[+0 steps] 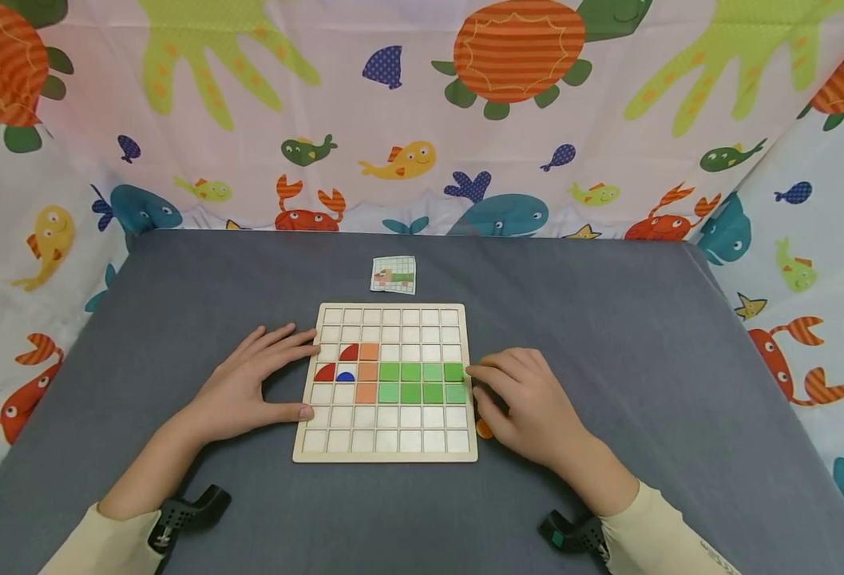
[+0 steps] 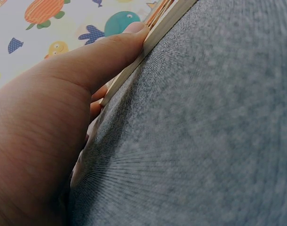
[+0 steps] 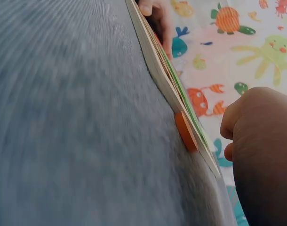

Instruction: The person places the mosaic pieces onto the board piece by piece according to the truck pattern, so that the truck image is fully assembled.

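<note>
A wooden grid board [image 1: 386, 441] lies on the grey cloth. Its squares hold red quarter-circle tiles [image 1: 326, 372], a blue half-circle tile [image 1: 346, 377], orange square tiles [image 1: 367, 372] in a column, and two rows of green square tiles [image 1: 410, 393]. Against the board's left edge rests my left hand [image 1: 245, 387], fingers stretched and thumb apart. My right hand [image 1: 525, 403] is at the right edge, its bent index fingertip touching beside the end green tile; I see nothing pinched. Below that thumb, an orange piece [image 3: 186, 132] lies against the board, partly hidden in the head view.
A small picture card [image 1: 394, 275] with a printed coloured grid lies behind the board. The grey cloth [image 1: 608, 319] covers the table. Around its back and sides hangs a white curtain [image 1: 238, 156] printed with sea animals. Dark straps with devices [image 1: 190, 515] sit at both wrists.
</note>
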A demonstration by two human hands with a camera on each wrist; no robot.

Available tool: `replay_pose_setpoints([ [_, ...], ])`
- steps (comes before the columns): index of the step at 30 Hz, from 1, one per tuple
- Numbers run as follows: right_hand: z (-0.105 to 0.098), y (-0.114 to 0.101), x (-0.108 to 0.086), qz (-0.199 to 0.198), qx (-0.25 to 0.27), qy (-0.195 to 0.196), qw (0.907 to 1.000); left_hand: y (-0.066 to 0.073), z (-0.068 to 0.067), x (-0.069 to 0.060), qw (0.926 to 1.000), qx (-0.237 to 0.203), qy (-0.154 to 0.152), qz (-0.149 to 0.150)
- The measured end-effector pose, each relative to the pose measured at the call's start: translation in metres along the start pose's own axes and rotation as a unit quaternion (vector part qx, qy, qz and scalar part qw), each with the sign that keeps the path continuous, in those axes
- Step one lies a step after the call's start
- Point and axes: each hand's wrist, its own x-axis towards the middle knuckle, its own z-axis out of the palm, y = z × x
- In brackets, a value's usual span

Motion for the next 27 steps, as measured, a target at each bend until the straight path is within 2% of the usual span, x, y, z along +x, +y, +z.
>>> replay_pose_setpoints([
  [6,-0.01,0.011,-0.014,0.017,-0.007,0.006,0.9998,0.001,0.0,-0.001,0.9999,-0.004,-0.009,-0.01],
  [18,-0.03,0.021,-0.036,0.054,-0.016,0.03,0.998,-0.002,-0.004,0.003,0.9999,0.006,-0.005,0.009],
  [27,-0.031,0.025,-0.045,0.064,-0.036,0.02,0.9971,0.0,-0.001,0.0,0.9999,0.001,-0.01,-0.008],
])
